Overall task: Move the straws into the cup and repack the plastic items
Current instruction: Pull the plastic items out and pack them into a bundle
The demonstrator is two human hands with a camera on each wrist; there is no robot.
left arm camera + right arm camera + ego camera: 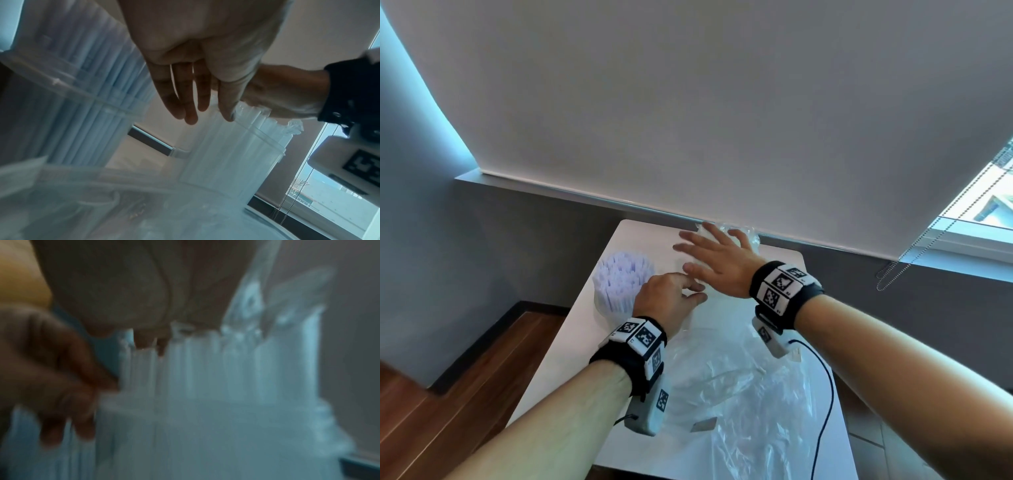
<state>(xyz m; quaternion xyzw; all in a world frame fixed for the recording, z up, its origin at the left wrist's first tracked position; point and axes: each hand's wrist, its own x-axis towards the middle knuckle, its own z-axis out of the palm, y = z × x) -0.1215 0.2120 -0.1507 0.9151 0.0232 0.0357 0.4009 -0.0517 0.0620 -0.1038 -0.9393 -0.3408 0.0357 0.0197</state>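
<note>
The right hand (717, 260) lay flat-fingered on light, springy clear straws (246, 129) in the cup (230, 162) at the table's (640, 240) far edge, left hand (671, 301) loosely curled beside, so gripping the cup's stiff wall seemed safest.

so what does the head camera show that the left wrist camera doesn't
Only the head view shows the white table, the crumpled plastic bag near its front edge and both wristbands from above.

Only the left wrist view shows, from below, the clear cup with straws standing in it, under the right hand.

Both show the left hand with loose fingers holding nothing, and the other tub of pale straws to its left.
</note>
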